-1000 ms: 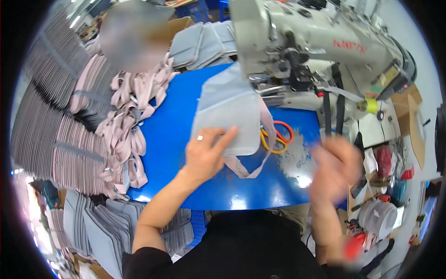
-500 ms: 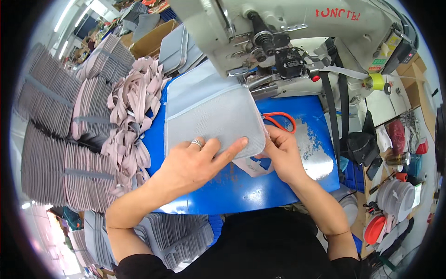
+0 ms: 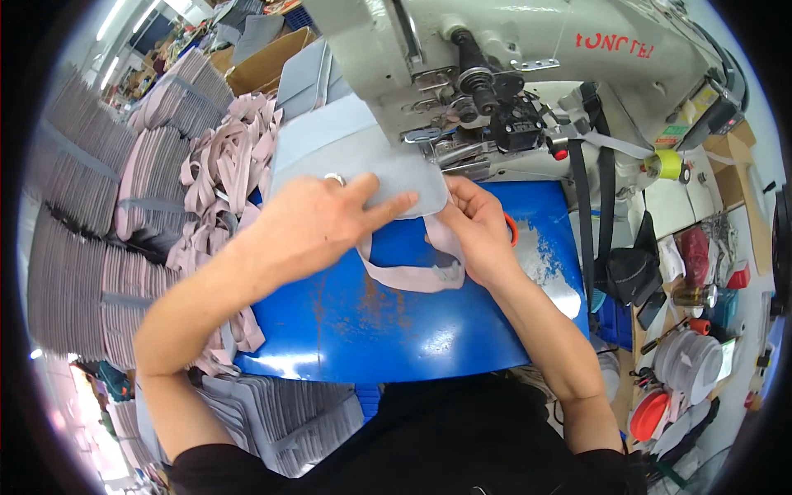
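A grey fabric panel (image 3: 404,177) with rounded corners and a lighter upper band lies under the head of a sewing machine (image 3: 487,91). My left hand (image 3: 318,214) rests on its near part, fingers stretched out, a ring on one of them. At the panel's right edge my right hand (image 3: 478,227) is closed in a pinch on the panel's edge. A pale pink strap (image 3: 412,276) hangs in a loop from there onto the blue table (image 3: 396,330). Beside the right hand, red-orange scissor handles (image 3: 512,229) are partly hidden.
Tied stacks of grey pieces (image 3: 62,280) and a heap of pink straps (image 3: 235,153) crowd the left side. More grey stacks (image 3: 297,421) stand below the table edge. Black straps (image 3: 582,206) hang at right, near a yellow tape roll (image 3: 664,165) and a cluttered side bench.
The panel has moved away from me, further under the machine and slightly left. Both hands have gone with it. More of the strap loop now shows; the scissors are more covered.
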`<state>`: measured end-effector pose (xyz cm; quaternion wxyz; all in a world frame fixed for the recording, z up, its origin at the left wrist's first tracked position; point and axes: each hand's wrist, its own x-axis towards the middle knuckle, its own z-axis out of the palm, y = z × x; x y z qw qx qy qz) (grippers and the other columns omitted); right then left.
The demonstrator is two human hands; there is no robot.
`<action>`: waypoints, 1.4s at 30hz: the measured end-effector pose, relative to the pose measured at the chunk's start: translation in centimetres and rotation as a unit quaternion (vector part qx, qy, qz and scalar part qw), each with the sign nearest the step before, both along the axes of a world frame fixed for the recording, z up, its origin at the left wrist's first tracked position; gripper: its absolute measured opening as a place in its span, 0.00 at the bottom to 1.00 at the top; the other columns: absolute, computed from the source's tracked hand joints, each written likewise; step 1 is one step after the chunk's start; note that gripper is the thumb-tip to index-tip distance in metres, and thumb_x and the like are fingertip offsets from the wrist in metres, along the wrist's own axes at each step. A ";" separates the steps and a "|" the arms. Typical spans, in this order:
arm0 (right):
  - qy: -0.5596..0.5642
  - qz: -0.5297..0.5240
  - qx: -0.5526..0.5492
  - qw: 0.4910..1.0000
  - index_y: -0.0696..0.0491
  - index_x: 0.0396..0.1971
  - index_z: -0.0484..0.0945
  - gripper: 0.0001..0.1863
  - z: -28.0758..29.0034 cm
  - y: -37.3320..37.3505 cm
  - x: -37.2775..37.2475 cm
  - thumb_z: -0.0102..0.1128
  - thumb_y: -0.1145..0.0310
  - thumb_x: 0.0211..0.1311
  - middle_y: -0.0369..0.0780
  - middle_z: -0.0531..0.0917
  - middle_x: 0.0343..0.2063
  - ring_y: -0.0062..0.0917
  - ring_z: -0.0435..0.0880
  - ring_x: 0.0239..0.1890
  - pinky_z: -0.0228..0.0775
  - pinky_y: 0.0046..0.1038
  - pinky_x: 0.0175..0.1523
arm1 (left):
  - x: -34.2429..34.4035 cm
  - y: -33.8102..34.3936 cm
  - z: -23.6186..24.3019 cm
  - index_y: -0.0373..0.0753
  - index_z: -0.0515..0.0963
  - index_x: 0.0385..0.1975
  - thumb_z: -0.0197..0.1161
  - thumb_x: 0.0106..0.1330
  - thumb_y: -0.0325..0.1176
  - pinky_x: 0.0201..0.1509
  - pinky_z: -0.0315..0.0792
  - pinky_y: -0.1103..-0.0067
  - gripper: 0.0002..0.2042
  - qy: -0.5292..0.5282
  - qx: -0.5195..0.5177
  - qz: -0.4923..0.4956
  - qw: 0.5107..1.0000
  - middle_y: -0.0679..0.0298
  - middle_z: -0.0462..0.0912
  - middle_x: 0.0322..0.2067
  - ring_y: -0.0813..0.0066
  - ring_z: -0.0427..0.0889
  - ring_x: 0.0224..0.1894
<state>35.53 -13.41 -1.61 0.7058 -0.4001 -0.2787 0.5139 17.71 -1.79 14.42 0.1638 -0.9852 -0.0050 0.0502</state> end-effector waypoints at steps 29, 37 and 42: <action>-0.052 -0.036 0.017 0.998 0.60 0.49 0.82 0.09 -1.4 1.0 -0.1 0.61 0.73 0.76 0.29 0.83 0.28 0.06 0.73 0.27 0.64 0.16 0.30 | 6.3 -6.5 -3.9 0.22 0.76 0.58 0.62 0.59 0.28 0.32 0.80 0.64 0.26 -0.093 -0.099 0.247 0.959 0.47 0.84 0.34 0.54 0.88 0.31; -0.020 -0.035 -0.009 0.999 0.61 0.55 0.83 0.13 -0.6 -1.6 -0.2 0.58 0.70 0.78 0.31 0.85 0.34 0.08 0.77 0.34 0.70 0.18 0.39 | 3.8 -7.2 -8.2 0.40 0.76 0.63 0.74 0.54 0.37 0.40 0.78 0.59 0.33 -0.323 -0.289 0.228 0.872 0.51 0.84 0.49 0.48 0.86 0.45; -0.057 -0.010 -0.016 0.998 0.61 0.59 0.81 0.16 -1.3 -5.5 -1.2 0.58 0.69 0.78 0.33 0.87 0.39 0.11 0.80 0.38 0.74 0.19 0.43 | -2.5 -8.5 -11.2 0.44 0.75 0.67 0.80 0.43 0.36 0.43 0.74 0.66 0.43 -0.271 -0.135 0.126 0.945 0.60 0.80 0.46 0.58 0.81 0.43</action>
